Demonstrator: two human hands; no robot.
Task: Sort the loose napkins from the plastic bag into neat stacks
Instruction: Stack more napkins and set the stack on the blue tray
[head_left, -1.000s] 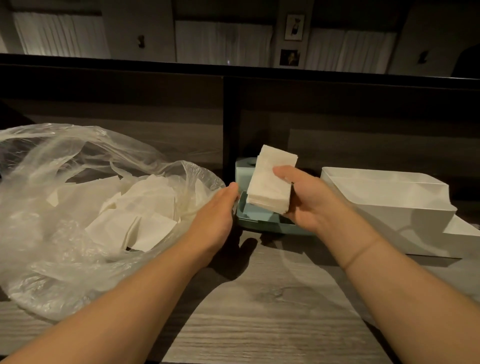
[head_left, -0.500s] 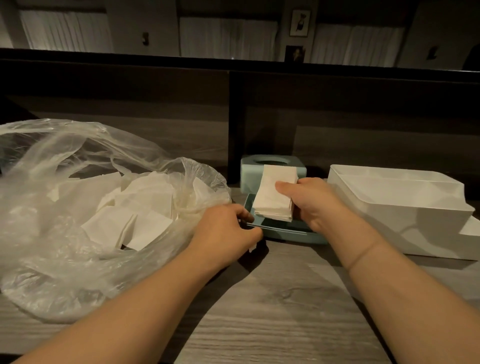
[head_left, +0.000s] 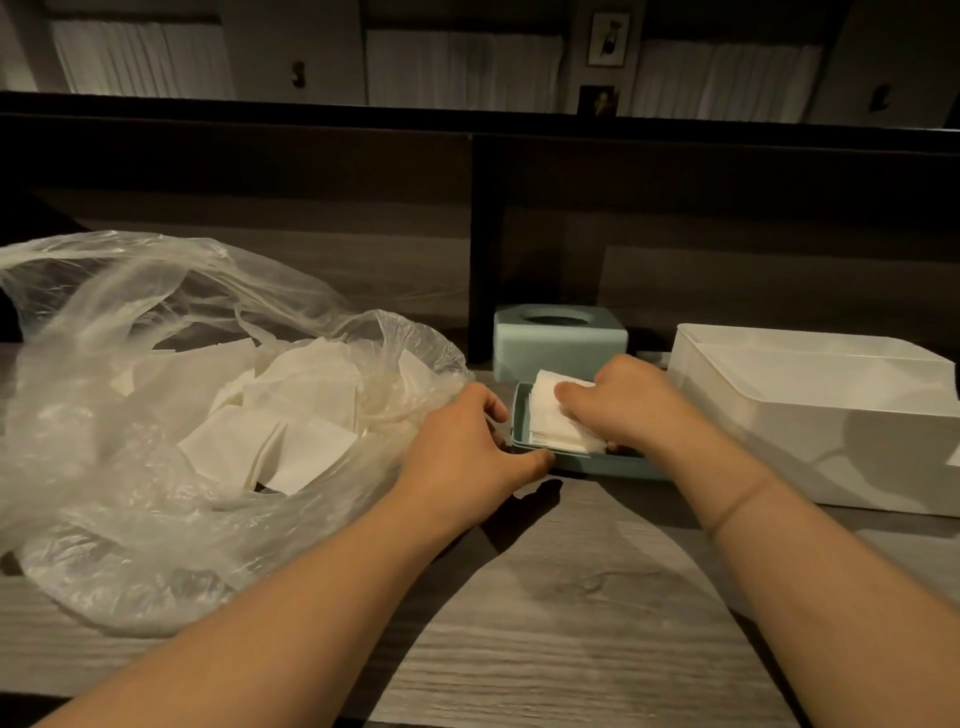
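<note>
Right hand (head_left: 618, 410) has lowered napkin stack (head_left: 553, 421) into tray (head_left: 519, 415)

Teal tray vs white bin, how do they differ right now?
The teal tray is shallow and holds a napkin stack under the right hand; the white bin is deep, with no napkins visible inside. The tray sits between both hands, the left hand at its edge; the bin is untouched. Both sit on the wooden table.
</note>
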